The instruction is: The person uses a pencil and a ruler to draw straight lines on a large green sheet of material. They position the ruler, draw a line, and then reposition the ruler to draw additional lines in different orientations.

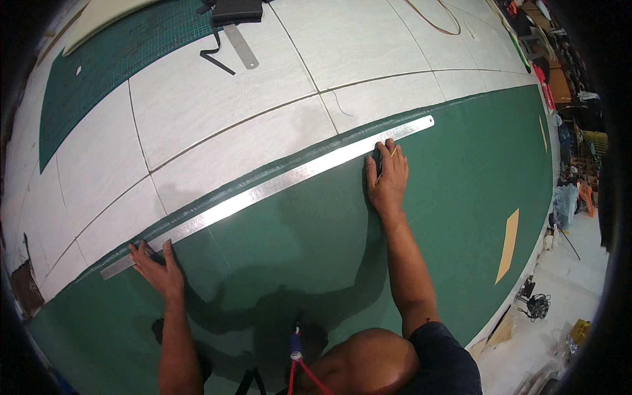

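Note:
A long metal ruler (283, 186) lies slantwise on a wide green sheet (461, 171), close to and roughly along its far edge. My left hand (158, 271) is at the ruler's left part, thumb at the near edge and fingers across toward the far edge. Toward the right end, my right hand (390, 176) holds the ruler down, its fingertips on the metal and its thumb near the lower edge. Something thin and yellowish shows among the right hand's fingers, too small to name. Faint pale lines mark the sheet below the ruler.
White floor tiles (217, 112) stretch beyond the sheet. A green cutting mat (99, 92), a shorter metal ruler (241, 47) and a black strap (217, 60) lie there. A tan strip (507, 247) rests on the sheet at right. Clutter and a coiled black cable (538, 306) line the right side.

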`<state>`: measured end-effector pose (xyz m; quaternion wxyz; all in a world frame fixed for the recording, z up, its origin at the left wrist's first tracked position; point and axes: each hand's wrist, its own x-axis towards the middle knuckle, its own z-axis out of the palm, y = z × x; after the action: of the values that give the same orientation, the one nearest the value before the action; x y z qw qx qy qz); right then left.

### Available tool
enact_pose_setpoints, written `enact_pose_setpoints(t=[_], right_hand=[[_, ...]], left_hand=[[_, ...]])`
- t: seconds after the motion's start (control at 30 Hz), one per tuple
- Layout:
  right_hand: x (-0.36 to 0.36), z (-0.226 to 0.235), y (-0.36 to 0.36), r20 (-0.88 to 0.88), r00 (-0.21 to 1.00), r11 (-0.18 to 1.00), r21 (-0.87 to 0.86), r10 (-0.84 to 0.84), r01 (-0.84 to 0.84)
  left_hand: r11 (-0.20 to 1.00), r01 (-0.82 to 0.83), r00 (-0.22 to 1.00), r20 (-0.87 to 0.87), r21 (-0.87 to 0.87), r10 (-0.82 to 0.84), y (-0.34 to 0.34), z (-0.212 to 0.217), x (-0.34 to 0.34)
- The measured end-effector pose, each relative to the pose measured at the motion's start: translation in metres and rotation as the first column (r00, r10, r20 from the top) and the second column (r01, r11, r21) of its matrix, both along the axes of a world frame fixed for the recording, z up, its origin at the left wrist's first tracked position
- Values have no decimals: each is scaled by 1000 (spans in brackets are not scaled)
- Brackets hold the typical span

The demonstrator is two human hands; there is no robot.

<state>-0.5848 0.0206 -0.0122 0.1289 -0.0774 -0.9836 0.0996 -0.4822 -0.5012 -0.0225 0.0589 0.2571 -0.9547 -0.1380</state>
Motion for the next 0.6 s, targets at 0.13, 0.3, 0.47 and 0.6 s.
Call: enact_pose_setpoints(t=[0.13,0.3,0.47,0.6], right_hand=[[-1,-2,1,-12,1000,1000,4,10,-10],[-2,-6,6,-73,995,998,14,66,-65],[-4,-5,9,-103,990,995,35,95,-91],[-5,-8,10,-121,985,992,47,121,-116]], left_hand=[[1000,-4,1000,16,-7,4,-1,2,-1],[1000,4,1000,3,20,-4,3,10,1],[990,133,991,14,-54,-133,-6,20,0],[986,164,983,-78,-11,-164,-12,13,2]])
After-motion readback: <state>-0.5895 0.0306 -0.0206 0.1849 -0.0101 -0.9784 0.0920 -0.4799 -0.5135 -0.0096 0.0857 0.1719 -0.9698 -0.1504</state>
